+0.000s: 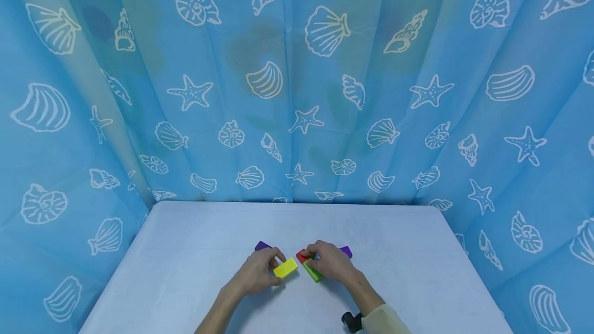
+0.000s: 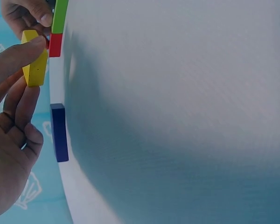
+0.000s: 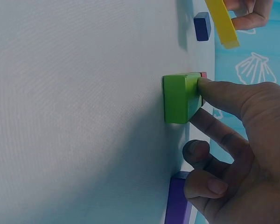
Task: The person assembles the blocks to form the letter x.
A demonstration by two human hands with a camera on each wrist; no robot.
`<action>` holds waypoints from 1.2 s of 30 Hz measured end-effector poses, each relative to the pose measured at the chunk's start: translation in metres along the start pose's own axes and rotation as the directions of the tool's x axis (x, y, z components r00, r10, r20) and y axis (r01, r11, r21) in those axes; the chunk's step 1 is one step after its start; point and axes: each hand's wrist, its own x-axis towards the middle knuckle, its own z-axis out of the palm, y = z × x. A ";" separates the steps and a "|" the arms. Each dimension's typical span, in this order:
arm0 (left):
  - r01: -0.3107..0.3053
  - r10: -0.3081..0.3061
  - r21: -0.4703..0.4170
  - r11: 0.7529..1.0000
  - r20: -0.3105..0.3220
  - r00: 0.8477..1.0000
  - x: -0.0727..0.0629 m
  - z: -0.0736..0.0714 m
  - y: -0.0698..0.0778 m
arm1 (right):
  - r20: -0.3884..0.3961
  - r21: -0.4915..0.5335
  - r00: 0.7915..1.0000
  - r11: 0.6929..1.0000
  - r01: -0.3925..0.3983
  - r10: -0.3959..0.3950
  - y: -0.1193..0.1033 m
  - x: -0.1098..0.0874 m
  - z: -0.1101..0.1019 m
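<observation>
Item, my left hand (image 1: 258,272): thumb and fingertips pinching a yellow block (image 1: 285,268), raised off the table, its end toward my other hand left free. Handling, as I judge it: light, stiff, unlikely to break, perhaps a little slippery on its smooth flat sides. Best hold: across two opposite long faces, near one end, as here.

Item, my right hand (image 1: 331,260): thumb and forefinger pinching a green block (image 1: 313,273) low at the table, the other fingers curled loosely. It should handle like the yellow one, rigid and easily nudged.

Item, one red block (image 1: 299,255), set against the green one's far end, partly hidden by my fingers.

Item, one dark block (image 1: 262,245) beyond my left hand (purple from above, nearer navy from the wrist).

Item, one purple block (image 1: 346,251), just beyond my right hand. All are straight-edged with plain, even colour; painted wood or plastic, I cannot tell.

Item, one table (image 1: 209,231), white-topped, with a faint weave.

Item, one blue curtain (image 1: 278,138), hanging in soft folds, printed with white shells and starfish.
</observation>
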 end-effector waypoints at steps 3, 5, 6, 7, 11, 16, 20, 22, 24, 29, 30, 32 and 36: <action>0.002 -0.002 -0.007 1.000 -0.006 1.000 0.001 0.001 0.000 | 0.000 -0.002 1.000 1.000 -0.002 0.002 0.000 0.000 0.000; 0.002 -0.002 -0.011 1.000 -0.014 1.000 0.002 0.002 -0.001 | -0.001 0.000 1.000 1.000 0.002 -0.002 0.000 -0.001 0.000; 0.003 -0.004 -0.014 1.000 -0.019 1.000 0.002 0.003 -0.001 | -0.002 0.002 1.000 1.000 0.004 -0.004 0.000 -0.001 0.000; 0.003 -0.003 -0.014 1.000 -0.024 1.000 0.002 0.004 -0.002 | -0.002 0.004 1.000 1.000 0.007 -0.007 0.000 -0.001 0.000; 0.001 -0.002 -0.023 1.000 -0.055 0.998 0.003 0.009 -0.003 | -0.002 0.010 1.000 1.000 0.015 -0.015 0.000 -0.001 -0.001; 0.021 -0.024 -0.040 0.999 -0.096 0.995 0.004 0.017 -0.001 | -0.004 0.012 1.000 1.000 0.020 -0.020 0.001 -0.002 -0.001; 0.066 -0.071 -0.047 0.997 -0.122 0.990 0.005 0.023 0.001 | -0.014 0.013 1.000 1.000 0.023 -0.023 0.001 -0.002 0.000; 0.086 -0.092 -0.051 0.995 -0.133 0.987 0.005 0.026 0.002 | -0.017 0.015 1.000 1.000 0.026 -0.026 0.001 -0.002 0.001; 0.100 -0.107 -0.055 0.993 -0.143 0.984 0.005 0.028 0.003 | -0.016 0.018 0.999 0.999 0.029 -0.028 0.001 -0.003 0.001; 0.106 -0.117 -0.070 0.992 -0.176 0.977 0.004 0.031 0.005 | -0.005 0.032 0.999 0.999 0.032 -0.032 0.000 -0.002 -0.001; 0.104 -0.115 -0.071 0.992 -0.184 0.976 0.004 0.031 0.005 | -0.004 0.032 0.999 0.999 0.033 -0.033 0.000 -0.002 -0.001; 0.098 -0.110 -0.071 0.993 -0.200 0.974 0.003 0.032 0.006 | -0.003 0.034 0.999 0.999 0.038 -0.038 0.001 -0.002 -0.002; 0.087 -0.101 -0.067 0.994 -0.231 0.968 0.002 0.032 0.007 | -0.005 0.032 0.999 0.999 0.041 -0.041 0.001 -0.002 -0.002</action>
